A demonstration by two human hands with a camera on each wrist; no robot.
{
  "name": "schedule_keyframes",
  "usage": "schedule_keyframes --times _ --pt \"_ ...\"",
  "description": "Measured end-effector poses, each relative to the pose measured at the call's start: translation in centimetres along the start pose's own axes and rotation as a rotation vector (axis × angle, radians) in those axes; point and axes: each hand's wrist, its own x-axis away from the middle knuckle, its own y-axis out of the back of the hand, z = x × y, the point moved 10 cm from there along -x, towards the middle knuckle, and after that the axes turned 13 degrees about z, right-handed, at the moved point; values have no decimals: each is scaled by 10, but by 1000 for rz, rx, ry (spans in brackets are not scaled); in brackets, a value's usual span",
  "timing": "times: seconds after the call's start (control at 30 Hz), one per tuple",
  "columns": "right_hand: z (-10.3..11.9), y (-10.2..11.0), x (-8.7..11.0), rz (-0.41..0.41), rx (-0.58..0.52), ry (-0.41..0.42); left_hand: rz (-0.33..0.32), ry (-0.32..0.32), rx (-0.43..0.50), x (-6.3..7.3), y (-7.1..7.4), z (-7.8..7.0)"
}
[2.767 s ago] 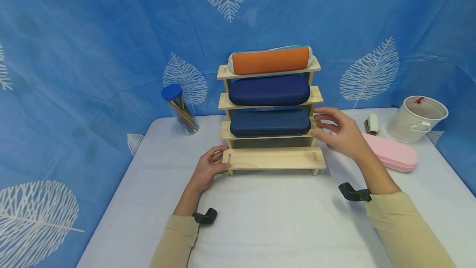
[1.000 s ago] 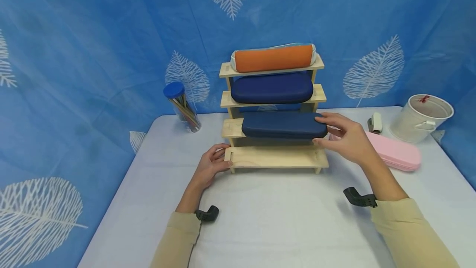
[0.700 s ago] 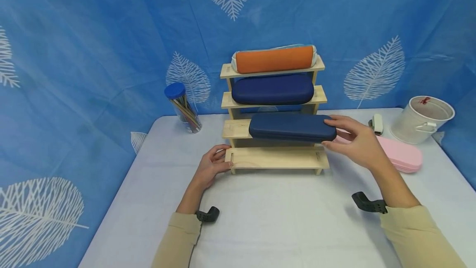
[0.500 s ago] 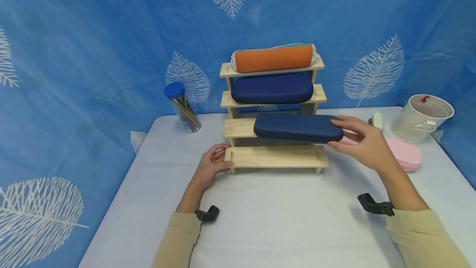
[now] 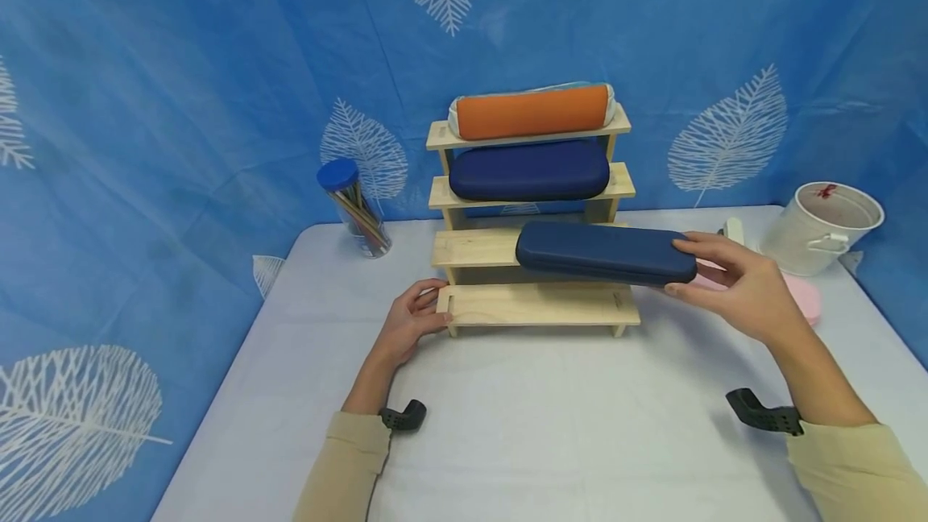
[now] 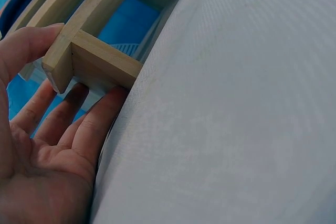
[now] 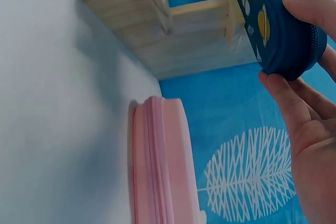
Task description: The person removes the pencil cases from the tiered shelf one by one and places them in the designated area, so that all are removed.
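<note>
Clock directions are taken in the head view, with the wooden rack (image 5: 536, 306) at centre. The blue zip case (image 5: 605, 252) is clamped at its outer end by the right hand (image 5: 750, 292) at about 3:30, thumb and fingers being pressed against opposite sides. Its far end is seen over the third tier from the top; whether that tier is touched cannot be told. The lowest tier's end is pinched at 8 o'clock by the left hand (image 5: 409, 325), thumb on top, fingers beneath and behind. This bracing is judged useful, since a light rack could be dragged by friction. As the case is gripped at one end only, sagging at the free end is judged likely; a firm, level hold is advised, with a slight lift and an even pull toward 3 or 4 o'clock. Clearance should be watched above the pink case (image 5: 803, 296), seen on the table (image 5: 500, 425) behind the right hand, and below the navy case (image 5: 529, 170), by which the next tier up is occupied.
</note>
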Motion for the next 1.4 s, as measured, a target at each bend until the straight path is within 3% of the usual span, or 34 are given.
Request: schedule_keyframes --times 0.23,0.53,0.9,1.4 --pt "-11 11 14 -21 -23 -24 9 6 11 0 -2 2" --pt "-20 26 29 -49 24 -90 1 -5 13 0 0 3" --pt "-23 43 43 -93 65 -41 -4 3 4 1 1 2" --pt "-42 64 70 -163 152 -119 16 -30 12 0 -1 -1"
